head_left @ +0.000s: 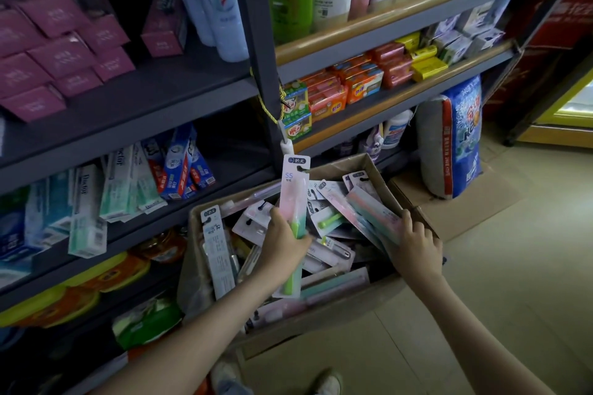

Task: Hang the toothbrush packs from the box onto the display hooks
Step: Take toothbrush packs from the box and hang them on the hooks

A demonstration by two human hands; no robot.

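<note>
The left hand (286,236) holds one pink-green toothbrush pack (293,189) above the full cardboard box (345,164), the right hand (414,236) grabs more packs (373,213) inside it, and none looks hung yet.

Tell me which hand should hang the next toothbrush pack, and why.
Left. The left hand holds a toothbrush pack upright above the box, hang hole on top. The right hand is down in the box, gripping other packs.

Hands: two, left hand (284,236) and right hand (415,242). Cardboard box (353,167): one. Toothbrush packs (333,253): heaped, overlapping, not countable; one pack (293,189) held apart. Blue bag (462,138): one.
</note>
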